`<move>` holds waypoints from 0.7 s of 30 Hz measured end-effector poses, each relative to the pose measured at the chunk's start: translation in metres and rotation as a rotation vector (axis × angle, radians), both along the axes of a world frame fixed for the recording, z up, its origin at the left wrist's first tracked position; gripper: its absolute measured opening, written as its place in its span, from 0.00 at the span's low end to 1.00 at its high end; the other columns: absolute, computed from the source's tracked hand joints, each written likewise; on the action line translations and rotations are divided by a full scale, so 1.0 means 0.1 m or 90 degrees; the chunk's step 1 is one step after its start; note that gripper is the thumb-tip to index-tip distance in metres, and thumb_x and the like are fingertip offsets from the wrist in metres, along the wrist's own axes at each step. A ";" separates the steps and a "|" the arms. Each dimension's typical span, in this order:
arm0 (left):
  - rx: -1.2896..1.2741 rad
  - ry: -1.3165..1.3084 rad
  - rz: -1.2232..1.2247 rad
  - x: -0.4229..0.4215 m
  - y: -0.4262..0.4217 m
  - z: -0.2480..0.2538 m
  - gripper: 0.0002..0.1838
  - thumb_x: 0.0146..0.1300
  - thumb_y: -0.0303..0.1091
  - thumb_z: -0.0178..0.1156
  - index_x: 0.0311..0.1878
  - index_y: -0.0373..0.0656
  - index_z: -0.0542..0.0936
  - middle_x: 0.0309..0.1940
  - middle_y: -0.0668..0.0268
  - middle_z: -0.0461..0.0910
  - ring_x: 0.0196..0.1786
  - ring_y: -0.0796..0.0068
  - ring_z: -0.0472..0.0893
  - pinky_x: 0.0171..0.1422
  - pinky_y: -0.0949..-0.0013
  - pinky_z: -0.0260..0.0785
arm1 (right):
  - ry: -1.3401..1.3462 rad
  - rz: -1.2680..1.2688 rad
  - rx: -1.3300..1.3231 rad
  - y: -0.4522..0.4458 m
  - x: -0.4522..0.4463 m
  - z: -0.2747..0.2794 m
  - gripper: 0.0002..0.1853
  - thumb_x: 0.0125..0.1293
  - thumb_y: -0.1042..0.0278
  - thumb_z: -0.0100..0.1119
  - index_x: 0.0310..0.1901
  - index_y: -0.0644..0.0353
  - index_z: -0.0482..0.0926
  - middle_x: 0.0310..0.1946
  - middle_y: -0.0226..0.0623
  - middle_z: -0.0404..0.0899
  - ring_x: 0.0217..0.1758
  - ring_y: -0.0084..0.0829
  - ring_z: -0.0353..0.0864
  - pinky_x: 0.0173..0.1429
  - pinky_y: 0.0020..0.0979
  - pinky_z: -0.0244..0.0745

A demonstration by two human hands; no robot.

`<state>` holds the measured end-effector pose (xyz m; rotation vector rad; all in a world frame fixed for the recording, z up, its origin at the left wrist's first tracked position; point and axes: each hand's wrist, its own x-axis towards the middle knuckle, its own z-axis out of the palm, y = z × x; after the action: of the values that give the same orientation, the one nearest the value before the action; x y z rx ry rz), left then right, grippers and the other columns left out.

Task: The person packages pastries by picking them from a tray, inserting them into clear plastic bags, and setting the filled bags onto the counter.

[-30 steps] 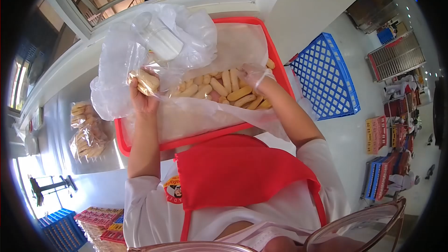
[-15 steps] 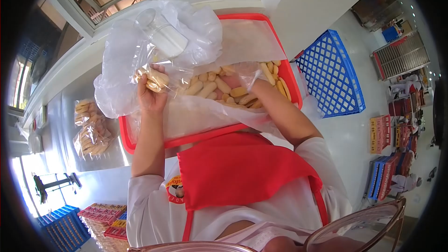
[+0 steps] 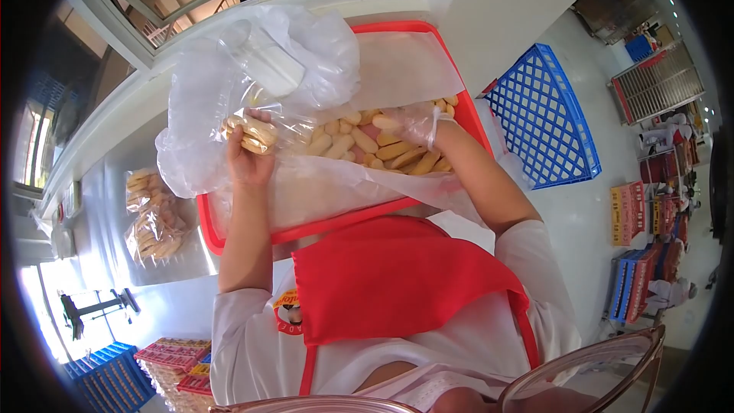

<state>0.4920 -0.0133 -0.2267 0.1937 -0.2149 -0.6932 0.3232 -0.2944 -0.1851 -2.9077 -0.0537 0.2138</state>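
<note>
My left hand (image 3: pixel 250 164) is closed round a clear plastic bag (image 3: pixel 287 126) with several ladyfinger biscuits (image 3: pixel 257 136) in its lower end; the bag's mouth points right. A thin clear glove covers my right hand (image 3: pixel 417 126), which is over the heap of pale, finger-shaped ladyfingers (image 3: pixel 336 145). One ladyfinger (image 3: pixel 384 121) sticks out at its fingertips, and the glove and hand hide part of the grip. The heap lies on white paper (image 3: pixel 329 191) in a red tray (image 3: pixel 306 235).
Behind my left hand, a large white plastic bag (image 3: pixel 191 107) with a clear container (image 3: pixel 271 69) on it overlaps the tray. Filled bags (image 3: pixel 157 226) lie on the metal table (image 3: pixel 99 206) at left. Right of the tray stands a blue crate (image 3: pixel 543 122). Farther off are stacked crates (image 3: pixel 627 214).
My right hand has drawn back and up from the heap, and a ladyfinger now shows at its fingertips. The left hand keeps its hold on the bag, almost still.
</note>
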 end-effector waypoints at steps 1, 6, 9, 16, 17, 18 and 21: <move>0.002 0.000 0.001 0.00 0.00 0.00 0.20 0.59 0.34 0.53 0.54 0.36 0.67 0.46 0.58 0.72 0.53 0.59 0.72 0.59 0.57 0.64 | -0.073 0.009 0.020 -0.04 0.02 -0.04 0.23 0.56 0.65 0.49 0.56 0.51 0.66 0.42 0.47 0.76 0.46 0.43 0.75 0.51 0.38 0.68; 0.020 -0.007 0.010 -0.01 -0.01 0.01 0.20 0.60 0.33 0.52 0.53 0.35 0.67 0.46 0.57 0.72 0.52 0.59 0.72 0.59 0.57 0.65 | 0.119 0.128 -0.196 -0.20 0.05 -0.31 0.28 0.57 0.61 0.52 0.60 0.50 0.61 0.45 0.47 0.74 0.51 0.42 0.73 0.54 0.38 0.67; 0.005 -0.010 0.000 0.01 0.00 -0.01 0.19 0.60 0.33 0.52 0.53 0.35 0.67 0.46 0.57 0.72 0.53 0.59 0.72 0.59 0.57 0.66 | 0.145 0.086 -0.154 -0.19 0.01 -0.28 0.29 0.57 0.59 0.53 0.61 0.52 0.60 0.45 0.47 0.74 0.50 0.43 0.73 0.53 0.38 0.68; 0.005 -0.011 -0.014 -0.01 -0.03 0.01 0.20 0.59 0.33 0.53 0.53 0.35 0.67 0.46 0.57 0.72 0.53 0.59 0.71 0.58 0.58 0.66 | 0.167 0.048 -0.046 -0.21 -0.07 -0.30 0.20 0.58 0.65 0.48 0.55 0.53 0.67 0.45 0.46 0.74 0.47 0.44 0.74 0.51 0.38 0.69; 0.009 -0.010 -0.011 -0.01 -0.02 0.01 0.20 0.59 0.33 0.53 0.53 0.35 0.67 0.46 0.57 0.72 0.52 0.59 0.71 0.58 0.58 0.66 | 0.185 0.047 -0.043 -0.23 -0.06 -0.32 0.19 0.58 0.66 0.48 0.53 0.53 0.68 0.45 0.46 0.74 0.48 0.44 0.74 0.50 0.37 0.69; 0.015 -0.007 -0.006 0.00 -0.02 0.00 0.20 0.58 0.32 0.54 0.52 0.35 0.67 0.45 0.56 0.71 0.52 0.60 0.71 0.59 0.59 0.65 | 0.202 0.047 -0.039 -0.23 -0.04 -0.30 0.18 0.58 0.67 0.48 0.52 0.53 0.69 0.45 0.46 0.74 0.48 0.43 0.74 0.50 0.37 0.69; 0.022 -0.010 0.005 0.03 -0.01 -0.01 0.20 0.57 0.32 0.55 0.51 0.33 0.67 0.45 0.56 0.70 0.52 0.61 0.70 0.60 0.60 0.63 | 0.179 0.059 -0.037 -0.24 -0.06 -0.25 0.17 0.58 0.68 0.47 0.50 0.54 0.70 0.45 0.46 0.74 0.49 0.42 0.74 0.50 0.36 0.69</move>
<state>0.4952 -0.0141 -0.2277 0.2324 -0.2168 -0.6874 0.3172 -0.3185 -0.2105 -2.9039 -0.1369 0.6473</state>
